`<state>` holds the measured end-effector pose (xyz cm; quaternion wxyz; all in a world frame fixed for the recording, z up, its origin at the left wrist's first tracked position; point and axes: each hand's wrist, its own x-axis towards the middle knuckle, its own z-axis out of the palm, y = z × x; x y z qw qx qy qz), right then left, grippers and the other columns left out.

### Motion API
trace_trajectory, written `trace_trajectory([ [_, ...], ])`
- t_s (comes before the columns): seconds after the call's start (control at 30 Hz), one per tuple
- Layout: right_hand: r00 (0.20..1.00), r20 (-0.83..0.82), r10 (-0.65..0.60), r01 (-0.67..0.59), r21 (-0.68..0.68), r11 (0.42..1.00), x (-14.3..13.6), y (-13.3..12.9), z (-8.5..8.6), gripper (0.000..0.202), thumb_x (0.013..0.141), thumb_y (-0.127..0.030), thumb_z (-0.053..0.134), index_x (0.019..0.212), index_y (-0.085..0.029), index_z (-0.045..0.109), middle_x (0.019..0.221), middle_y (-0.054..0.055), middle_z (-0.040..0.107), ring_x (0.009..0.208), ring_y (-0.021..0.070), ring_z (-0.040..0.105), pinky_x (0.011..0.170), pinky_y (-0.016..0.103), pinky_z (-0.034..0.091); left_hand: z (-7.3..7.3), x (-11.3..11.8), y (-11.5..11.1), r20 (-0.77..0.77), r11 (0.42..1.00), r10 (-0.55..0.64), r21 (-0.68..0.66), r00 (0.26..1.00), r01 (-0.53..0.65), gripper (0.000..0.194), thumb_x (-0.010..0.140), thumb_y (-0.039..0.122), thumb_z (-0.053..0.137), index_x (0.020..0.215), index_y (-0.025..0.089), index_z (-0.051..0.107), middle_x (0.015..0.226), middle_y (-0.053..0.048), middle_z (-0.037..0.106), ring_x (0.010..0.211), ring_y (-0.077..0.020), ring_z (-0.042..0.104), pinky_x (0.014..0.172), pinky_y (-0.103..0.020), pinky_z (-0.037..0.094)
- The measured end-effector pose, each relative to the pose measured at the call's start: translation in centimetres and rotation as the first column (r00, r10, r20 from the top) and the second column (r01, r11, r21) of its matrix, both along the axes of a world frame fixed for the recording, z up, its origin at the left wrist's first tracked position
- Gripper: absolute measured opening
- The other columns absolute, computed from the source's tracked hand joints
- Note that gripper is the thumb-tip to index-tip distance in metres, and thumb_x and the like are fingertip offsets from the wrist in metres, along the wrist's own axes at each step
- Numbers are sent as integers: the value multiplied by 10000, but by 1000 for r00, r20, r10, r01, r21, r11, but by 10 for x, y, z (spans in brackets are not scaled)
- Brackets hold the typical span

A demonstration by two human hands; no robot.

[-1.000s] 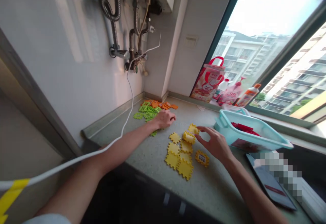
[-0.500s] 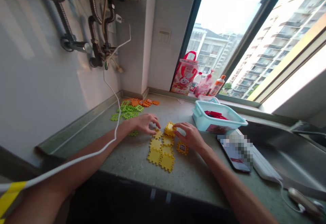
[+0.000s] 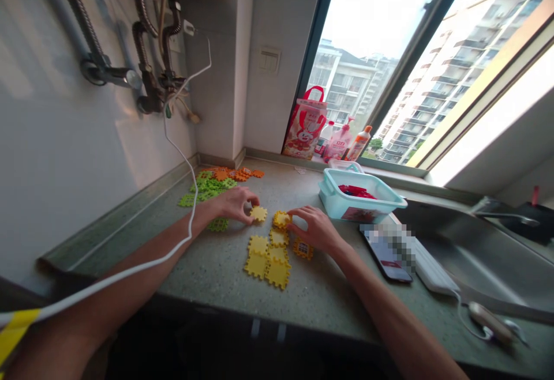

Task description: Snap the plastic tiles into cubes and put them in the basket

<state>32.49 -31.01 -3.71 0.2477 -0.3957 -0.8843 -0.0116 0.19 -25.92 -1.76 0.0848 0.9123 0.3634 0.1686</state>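
Observation:
My left hand grips a small yellow toothed piece between thumb and fingers, just above the counter. The fingers of my right hand are curled at the right side of a small yellow stack. Below the hands, several flat yellow pieces lie side by side in two columns. Another yellow piece with a grid-like centre rests under my right hand's wrist side, apart from the columns.
Green pieces and orange pieces are heaped at the back left. A light blue bin holds red pieces. A phone lies beside the sink. A white cable crosses above my left arm.
My left hand has taken hold of the small yellow piece and moved it up and away from the columns. My right hand stays at the stack. The view has shifted slightly.

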Motion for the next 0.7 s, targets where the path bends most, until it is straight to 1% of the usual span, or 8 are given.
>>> trace_trajectory([
  [0.13,997,-72,31,-23,108,994,-3,-5,8,363,1000,-407,655,1326,-249,671,1317,95,718,1152,266,679,1015,432,520,7,15,-11,133,988,-12,157,991,-9,400,694,390,841,1040,210,751,957,-30,759,942,-240,663,951,-364,457],
  [0.23,991,-80,104,-88,180,980,-7,-9,12,397,991,-400,672,1363,-262,652,1393,106,676,1175,261,669,1031,424,514,11,34,-25,234,983,-59,183,970,16,422,710,405,850,1076,215,759,960,-25,773,957,-241,660,964,-374,441],
  [0.33,981,-111,158,-135,192,972,-12,-10,10,245,1043,-324,591,1246,-260,712,1217,88,757,1029,218,714,955,375,540,9,51,-36,285,991,-98,112,954,68,281,835,385,760,1063,224,783,928,-24,774,900,-213,667,932,-356,442],
  [0.43,964,-243,110,-71,165,984,-17,-9,7,265,1068,-296,535,1275,-244,693,1017,65,787,891,191,732,882,333,565,3,61,-40,350,997,-81,44,933,70,217,935,342,631,904,204,795,830,-32,750,813,-187,657,871,-327,449],
  [0.5,955,-287,77,-33,152,988,-18,-10,8,378,1054,-332,564,1420,-242,599,1049,70,779,924,201,736,902,341,575,-1,66,-40,407,999,-38,1,913,41,272,949,334,596,799,189,770,768,-29,732,767,-177,647,829,-313,450],
  [0.57,967,-242,76,-38,160,986,-18,-11,11,535,1005,-392,644,1502,-239,521,1217,105,740,1071,239,712,969,378,567,-3,70,-40,446,998,2,-53,895,24,325,961,332,558,726,183,727,723,-18,710,738,-171,638,794,-301,449],
  [0.63,983,-164,78,-49,175,983,-16,-11,14,577,957,-427,707,1478,-235,548,1325,126,692,1164,273,669,1004,405,553,-3,72,-39,459,991,32,-132,888,33,365,980,346,519,702,180,689,700,-6,690,700,-162,624,740,-285,447],
  [0.7,993,-101,55,-37,170,985,-13,-9,16,507,950,-431,717,1404,-232,615,1278,120,714,1128,279,667,987,410,550,-1,71,-38,444,979,50,-201,895,45,406,1004,395,494,710,177,671,698,1,681,666,-155,608,688,-276,438],
])
